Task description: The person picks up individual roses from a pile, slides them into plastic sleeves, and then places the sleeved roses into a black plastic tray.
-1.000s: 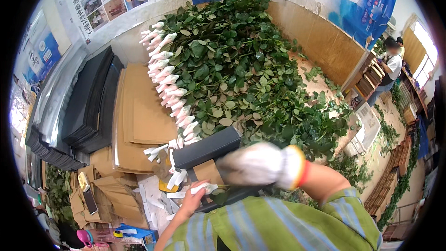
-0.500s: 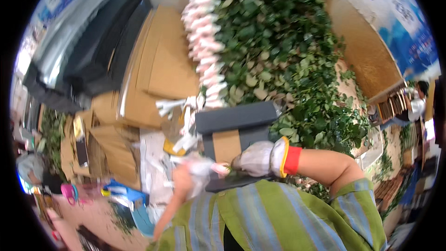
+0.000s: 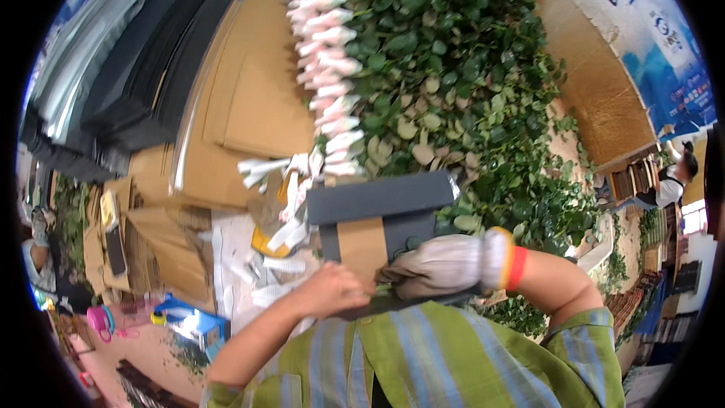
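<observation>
My left hand (image 3: 337,289) is bare and closed, knuckles up, low in front of my body. What it holds, if anything, is hidden. Close to its right, my right hand (image 3: 436,266) wears a pale, soiled glove with a yellow and red cuff. Its fingers are curled, with a bit of green showing at their tips; I cannot make out what they grip. Just beyond both hands sits a dark grey padded block (image 3: 381,198) over a dark board with a brown cardboard strip (image 3: 361,245) down its middle.
A long heap of leafy stems (image 3: 453,68) runs away from me, white-sleeved blooms (image 3: 328,53) along its left side. Left are cardboard sheets (image 3: 260,83), dark boards (image 3: 151,53) and loose white sleeves (image 3: 283,238). Another person (image 3: 668,185) stands far right.
My left hand has moved right, up to the gloved hand; the blurred white and pink item by it no longer shows. The right glove has shifted slightly right.
</observation>
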The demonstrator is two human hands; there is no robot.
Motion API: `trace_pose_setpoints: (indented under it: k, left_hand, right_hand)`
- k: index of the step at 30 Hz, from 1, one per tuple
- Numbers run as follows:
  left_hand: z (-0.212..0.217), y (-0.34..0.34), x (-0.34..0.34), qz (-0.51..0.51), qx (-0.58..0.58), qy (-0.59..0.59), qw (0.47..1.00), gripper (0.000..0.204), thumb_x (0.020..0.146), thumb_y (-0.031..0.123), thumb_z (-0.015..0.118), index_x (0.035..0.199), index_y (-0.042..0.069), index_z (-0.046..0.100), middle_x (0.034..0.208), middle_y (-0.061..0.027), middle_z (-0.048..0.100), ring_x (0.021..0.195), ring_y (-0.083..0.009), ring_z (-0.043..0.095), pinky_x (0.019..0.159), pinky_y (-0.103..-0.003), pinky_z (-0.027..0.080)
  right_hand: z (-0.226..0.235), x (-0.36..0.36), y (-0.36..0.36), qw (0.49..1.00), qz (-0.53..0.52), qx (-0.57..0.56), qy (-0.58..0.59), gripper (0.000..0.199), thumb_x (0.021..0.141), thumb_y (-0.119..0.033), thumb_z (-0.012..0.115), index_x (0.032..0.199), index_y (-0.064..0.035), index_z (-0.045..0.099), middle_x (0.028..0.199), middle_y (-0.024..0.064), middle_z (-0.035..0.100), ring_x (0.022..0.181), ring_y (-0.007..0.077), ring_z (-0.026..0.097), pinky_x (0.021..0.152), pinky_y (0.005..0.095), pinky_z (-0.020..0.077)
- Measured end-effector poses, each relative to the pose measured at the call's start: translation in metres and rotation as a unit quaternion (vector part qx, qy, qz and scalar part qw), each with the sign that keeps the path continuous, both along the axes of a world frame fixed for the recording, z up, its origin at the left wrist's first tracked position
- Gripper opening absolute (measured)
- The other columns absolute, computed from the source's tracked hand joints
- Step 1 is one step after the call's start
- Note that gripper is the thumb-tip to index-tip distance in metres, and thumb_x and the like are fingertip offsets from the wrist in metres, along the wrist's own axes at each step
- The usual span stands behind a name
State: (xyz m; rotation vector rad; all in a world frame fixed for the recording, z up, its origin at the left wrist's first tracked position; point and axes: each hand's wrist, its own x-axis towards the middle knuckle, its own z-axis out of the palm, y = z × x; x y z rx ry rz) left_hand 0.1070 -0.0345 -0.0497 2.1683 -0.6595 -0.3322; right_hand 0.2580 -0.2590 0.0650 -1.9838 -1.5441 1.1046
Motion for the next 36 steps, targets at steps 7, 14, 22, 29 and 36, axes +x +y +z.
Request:
trace_pose_setpoints:
  k: [7,14,22,29,36]
  left_hand:
    - [-0.035,0.008,-0.010,-0.006,0.022,-0.051,0.998,0.046,0.087,0.024,0.071,0.131,0.036,0.061,0.135,0.0040,0.055,0.101,-0.0173,0.060,0.085,-0.031,0.042]
    - [-0.044,0.018,-0.004,-0.048,0.074,0.027,0.996,0.049,0.087,0.017,0.067,0.132,0.037,0.062,0.098,0.0013,0.060,0.091,-0.0228,0.055,0.083,-0.029,0.045]
    - [-0.026,0.012,-0.007,0.053,0.001,-0.036,0.998,0.045,0.084,0.017,0.072,0.128,0.024,0.066,0.092,0.0023,0.061,0.090,-0.0196,0.053,0.081,-0.030,0.042]
    - [-0.026,0.023,0.000,0.059,-0.007,0.046,0.997,0.042,0.086,0.024,0.069,0.128,0.014,0.066,0.109,-0.0057,0.069,0.096,-0.0225,0.057,0.091,-0.032,0.040]
    - [-0.007,0.026,-0.009,0.202,-0.087,0.123,0.968,0.052,0.083,0.017,0.077,0.131,0.006,0.060,0.114,-0.0083,0.068,0.103,-0.0201,0.063,0.094,-0.035,0.048]
  right_hand:
    - [0.009,0.134,-0.021,0.867,-0.335,0.060,-0.363,0.043,0.084,-0.012,0.059,0.127,-0.0064,0.060,0.115,0.0168,0.067,0.108,0.0278,0.066,0.092,0.0407,0.0537]
    - [-0.090,0.193,0.022,0.838,-0.277,-0.071,-0.464,0.031,0.072,-0.012,0.063,0.103,-0.0107,0.068,0.096,0.0145,0.068,0.095,0.0337,0.066,0.087,0.0486,0.0519]
    - [-0.009,0.176,0.002,0.832,-0.279,0.110,-0.468,0.028,0.074,-0.010,0.062,0.102,-0.0077,0.068,0.088,0.0162,0.069,0.085,0.0315,0.068,0.074,0.0450,0.0555]
    - [0.046,0.123,0.037,0.787,-0.239,0.302,-0.481,0.037,0.065,-0.009,0.064,0.102,-0.0111,0.066,0.083,0.0085,0.060,0.085,0.0311,0.060,0.077,0.0431,0.0488]
    - [0.064,0.095,0.036,0.658,-0.183,0.474,-0.556,0.026,0.069,-0.015,0.065,0.094,-0.0084,0.064,0.083,0.0089,0.060,0.086,0.0316,0.061,0.082,0.0461,0.0489]
